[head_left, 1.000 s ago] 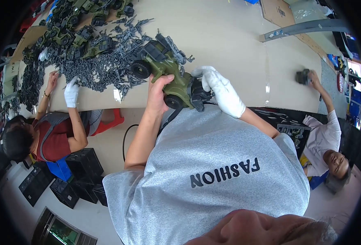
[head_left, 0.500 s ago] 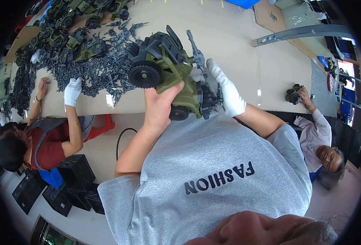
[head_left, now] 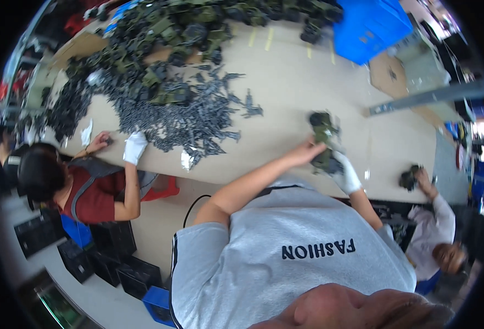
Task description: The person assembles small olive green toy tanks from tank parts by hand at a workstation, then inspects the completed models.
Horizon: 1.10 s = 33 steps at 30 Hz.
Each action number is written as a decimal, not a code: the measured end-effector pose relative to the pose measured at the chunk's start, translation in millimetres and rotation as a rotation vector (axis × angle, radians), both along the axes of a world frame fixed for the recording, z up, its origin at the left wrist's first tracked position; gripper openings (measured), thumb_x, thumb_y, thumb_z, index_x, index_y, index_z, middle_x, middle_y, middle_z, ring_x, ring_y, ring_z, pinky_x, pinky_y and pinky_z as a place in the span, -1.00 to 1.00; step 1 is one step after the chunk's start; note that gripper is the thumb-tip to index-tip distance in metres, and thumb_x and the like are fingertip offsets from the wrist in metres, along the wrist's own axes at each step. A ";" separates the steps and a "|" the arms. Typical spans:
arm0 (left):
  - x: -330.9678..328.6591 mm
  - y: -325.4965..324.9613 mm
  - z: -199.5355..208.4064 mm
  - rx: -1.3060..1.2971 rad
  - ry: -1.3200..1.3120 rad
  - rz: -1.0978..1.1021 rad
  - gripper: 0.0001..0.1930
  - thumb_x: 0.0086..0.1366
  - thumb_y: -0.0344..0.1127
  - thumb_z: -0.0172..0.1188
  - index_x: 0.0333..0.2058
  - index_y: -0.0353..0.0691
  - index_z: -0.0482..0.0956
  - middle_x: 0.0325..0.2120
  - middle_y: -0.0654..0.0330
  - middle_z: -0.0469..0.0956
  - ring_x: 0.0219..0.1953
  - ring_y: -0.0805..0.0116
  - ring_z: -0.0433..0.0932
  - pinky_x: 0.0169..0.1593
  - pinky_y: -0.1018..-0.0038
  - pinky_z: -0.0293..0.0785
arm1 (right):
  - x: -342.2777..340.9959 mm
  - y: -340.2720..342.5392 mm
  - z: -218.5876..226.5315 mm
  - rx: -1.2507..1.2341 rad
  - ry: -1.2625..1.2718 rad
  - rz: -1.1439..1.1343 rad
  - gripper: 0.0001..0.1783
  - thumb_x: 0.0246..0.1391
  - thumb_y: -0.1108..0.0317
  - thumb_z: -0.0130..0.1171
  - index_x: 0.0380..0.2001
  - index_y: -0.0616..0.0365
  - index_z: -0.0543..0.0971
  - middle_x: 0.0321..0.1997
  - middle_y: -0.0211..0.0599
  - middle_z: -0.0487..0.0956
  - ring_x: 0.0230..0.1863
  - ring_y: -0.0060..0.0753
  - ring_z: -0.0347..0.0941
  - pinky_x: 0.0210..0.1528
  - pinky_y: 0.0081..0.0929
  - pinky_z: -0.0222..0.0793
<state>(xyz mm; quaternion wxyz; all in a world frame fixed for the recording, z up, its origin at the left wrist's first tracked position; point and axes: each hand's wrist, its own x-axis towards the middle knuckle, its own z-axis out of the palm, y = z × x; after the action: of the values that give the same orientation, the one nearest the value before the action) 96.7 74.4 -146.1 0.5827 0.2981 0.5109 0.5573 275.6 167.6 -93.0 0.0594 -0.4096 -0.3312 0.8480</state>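
A green and black toy military vehicle (head_left: 323, 133) is held over the table in front of my chest, somewhat blurred by motion. My bare left hand (head_left: 308, 150) grips it from the left side, thumb and fingers closed on its green body. On the other side my right hand (head_left: 347, 174), in a white glove, is closed at the vehicle's near end; its fingertips are partly hidden. Left of the vehicle on the table, a small grey toy gun piece (head_left: 249, 104) lies apart from the large heap of similar grey pieces (head_left: 168, 122).
Many green toy vehicles (head_left: 168, 82) are piled at the far left. A blue bin (head_left: 369, 30) stands at the far right near a grey metal bar (head_left: 428, 98). One co-worker's gloved hand (head_left: 135, 147) rests by the heap; another's hand (head_left: 425, 181) holds a toy vehicle at right.
My hands have carried the vehicle to the right and farther out over the table, away from my body. The view has shifted too, showing more of the pile and the blue bin.
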 end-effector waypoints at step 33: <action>-365.3 -178.9 -61.6 0.042 -0.511 1.544 -0.79 0.23 -0.24 0.21 -0.20 -0.05 0.41 -0.37 0.31 0.45 -0.41 0.42 0.47 -0.38 0.43 0.44 | -331.1 41.6 -40.5 0.952 -0.079 0.361 -0.83 0.15 0.34 0.28 -0.29 0.22 0.59 -0.34 -0.36 0.58 -0.37 -0.53 0.47 -0.34 -0.54 0.38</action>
<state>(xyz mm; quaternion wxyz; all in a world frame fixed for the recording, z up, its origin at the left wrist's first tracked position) -268.7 -104.5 -207.7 0.1272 -0.2637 0.4129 0.8624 -55.5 209.2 -133.6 0.0793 -0.3052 -0.7483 0.5836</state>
